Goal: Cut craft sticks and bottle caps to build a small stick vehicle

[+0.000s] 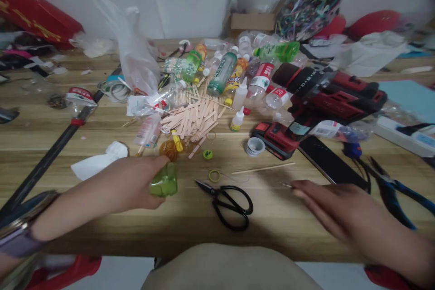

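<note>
My left hand is wrapped round a cut piece of green plastic bottle, held over the table's near left part. On the right, my right hand pinches a small thin item whose tip pokes out past the fingers; its kind is too small and blurred to tell. Between the hands lie black-handled scissors, points toward the left. Just beyond them are a yellow-green ring and a green bottle cap. A thin wooden stick lies close to my right fingertips.
Several wooden craft sticks are heaped mid-table, with plastic bottles behind. A red and black cordless drill stands right of centre, near a black phone-like slab and blue-handled pliers. A white tissue lies at left.
</note>
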Demonstrator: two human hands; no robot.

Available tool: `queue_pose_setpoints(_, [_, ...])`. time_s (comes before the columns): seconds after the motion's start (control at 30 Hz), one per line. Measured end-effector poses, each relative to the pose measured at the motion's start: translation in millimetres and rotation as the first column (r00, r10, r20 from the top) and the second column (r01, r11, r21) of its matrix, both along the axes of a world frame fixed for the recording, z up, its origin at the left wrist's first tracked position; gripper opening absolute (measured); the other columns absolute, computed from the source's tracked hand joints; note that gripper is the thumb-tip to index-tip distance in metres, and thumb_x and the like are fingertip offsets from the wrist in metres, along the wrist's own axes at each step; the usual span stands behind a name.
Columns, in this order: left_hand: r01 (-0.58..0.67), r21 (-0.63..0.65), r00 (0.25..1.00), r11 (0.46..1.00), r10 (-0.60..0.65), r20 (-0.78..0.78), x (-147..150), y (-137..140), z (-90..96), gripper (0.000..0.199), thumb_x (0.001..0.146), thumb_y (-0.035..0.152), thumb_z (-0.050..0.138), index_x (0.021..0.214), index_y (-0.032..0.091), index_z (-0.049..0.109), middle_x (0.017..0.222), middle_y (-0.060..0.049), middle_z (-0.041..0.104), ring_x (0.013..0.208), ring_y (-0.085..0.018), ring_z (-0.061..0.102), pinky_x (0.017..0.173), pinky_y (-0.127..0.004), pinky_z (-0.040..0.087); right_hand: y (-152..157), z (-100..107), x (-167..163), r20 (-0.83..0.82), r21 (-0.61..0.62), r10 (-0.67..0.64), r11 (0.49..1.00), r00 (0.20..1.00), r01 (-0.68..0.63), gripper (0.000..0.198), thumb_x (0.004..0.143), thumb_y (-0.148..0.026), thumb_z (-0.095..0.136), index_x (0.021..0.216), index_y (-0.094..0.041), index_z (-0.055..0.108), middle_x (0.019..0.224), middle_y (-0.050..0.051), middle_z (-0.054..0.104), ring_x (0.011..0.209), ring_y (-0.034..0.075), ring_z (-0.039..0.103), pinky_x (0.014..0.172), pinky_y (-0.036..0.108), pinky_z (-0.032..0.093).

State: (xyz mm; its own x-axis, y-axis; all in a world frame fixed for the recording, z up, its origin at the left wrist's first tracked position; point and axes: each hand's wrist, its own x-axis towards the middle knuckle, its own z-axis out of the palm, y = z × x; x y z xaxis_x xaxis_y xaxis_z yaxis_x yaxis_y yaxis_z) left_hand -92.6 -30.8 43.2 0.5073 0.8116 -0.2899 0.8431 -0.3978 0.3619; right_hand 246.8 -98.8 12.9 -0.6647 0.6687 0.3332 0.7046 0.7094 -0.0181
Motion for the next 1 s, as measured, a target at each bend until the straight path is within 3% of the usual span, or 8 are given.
queue_pose_setpoints(0.07, [0.056,0.038,0.998,0.998,-0.055,-0.032,-2.2,6.6,-2.4,0.055,0.071,0.028,0.069,0.125,0.021,0.059,0.108,-0.008,0.073,0.092,-0.030,0.069,0.072,-0.033,0.048,2.7,-3.3,3.4,-0.082,-0.047,-0.029,0.999,0.996,0.025,0.025,0.110,-0.020,0.028,0.096,-0.020,0.050,0.062,-0.001,0.063,0.045,0.013,0.060,0.045,0.026,0.043])
queue_pose_setpoints(0.17, [0.227,-0.045,0.952,0.973,-0.212,0.221,18.1,8.6,-4.0,0.065,0.068,0.036,0.076,0.128,0.022,0.055,0.123,-0.007,0.068,0.109,-0.029,0.065,0.090,-0.035,0.047,6.1,1.9,-13.9,-0.203,-0.112,0.039,0.992,0.978,-0.063,0.025,0.110,-0.022,0.030,0.102,-0.020,0.054,0.068,-0.001,0.063,0.054,0.014,0.063,0.051,0.025,0.045])
queue_pose_setpoints(0.37, [0.305,-0.048,0.888,0.951,-0.266,0.376,43.2,4.8,-6.2,0.063,0.066,0.041,0.077,0.123,0.023,0.056,0.114,-0.004,0.069,0.104,-0.027,0.066,0.092,-0.035,0.048,13.4,15.9,-48.5,-0.103,0.054,0.014,0.999,0.995,-0.008,0.036,0.111,-0.027,0.027,0.109,-0.017,0.061,0.065,-0.003,0.049,0.049,0.012,0.051,0.046,0.026,0.035])
queue_pose_setpoints(0.53, [0.309,-0.033,0.882,0.951,-0.273,0.384,43.0,3.2,-9.6,0.059,0.069,0.043,0.074,0.121,0.020,0.058,0.110,-0.006,0.071,0.099,-0.027,0.068,0.086,-0.036,0.051,10.7,15.8,-57.0,-0.013,0.083,0.105,0.991,0.994,-0.104,0.037,0.109,-0.017,0.023,0.105,-0.013,0.060,0.065,-0.001,0.047,0.054,0.016,0.044,0.049,0.032,0.031])
queue_pose_setpoints(0.67, [0.304,-0.059,0.897,0.951,-0.265,0.353,47.2,3.3,-8.3,0.059,0.069,0.043,0.075,0.120,0.020,0.058,0.109,-0.006,0.072,0.096,-0.028,0.069,0.084,-0.037,0.052,10.1,23.4,-61.7,0.020,0.167,0.163,0.972,0.986,-0.164,0.036,0.103,-0.007,0.029,0.090,-0.014,0.062,0.060,0.001,0.047,0.055,0.017,0.042,0.050,0.035,0.031])
queue_pose_setpoints(0.83, [0.329,0.025,0.916,0.944,-0.326,0.233,47.8,2.7,-12.9,0.065,0.070,0.036,0.078,0.127,0.018,0.054,0.116,-0.010,0.070,0.106,-0.032,0.067,0.091,-0.042,0.051,11.3,21.0,-62.3,0.123,0.234,0.162,0.954,0.979,-0.188,0.035,0.096,-0.003,0.034,0.091,-0.012,0.068,0.063,0.004,0.055,0.057,0.018,0.048,0.049,0.035,0.034])
queue_pose_setpoints(0.93, [0.326,0.118,0.923,0.938,-0.342,0.174,48.4,0.6,-16.2,0.066,0.070,0.040,0.077,0.126,0.017,0.052,0.112,-0.010,0.070,0.102,-0.033,0.068,0.086,-0.043,0.053,14.7,11.3,-63.4,0.052,0.119,0.114,0.986,0.992,-0.119,0.035,0.092,-0.004,0.034,0.081,-0.015,0.064,0.060,0.003,0.054,0.051,0.018,0.047,0.047,0.035,0.030])
queue_pose_setpoints(1.0, [0.351,0.254,0.915,0.901,-0.388,0.110,51.4,-3.0,-15.8,0.059,0.074,0.041,0.075,0.123,0.016,0.052,0.110,-0.012,0.069,0.099,-0.033,0.067,0.083,-0.044,0.053,19.6,5.5,-66.5,-0.067,-0.060,0.064,0.996,0.996,-0.068,0.034,0.093,-0.007,0.033,0.072,-0.019,0.057,0.057,0.001,0.052,0.047,0.016,0.044,0.046,0.033,0.027])
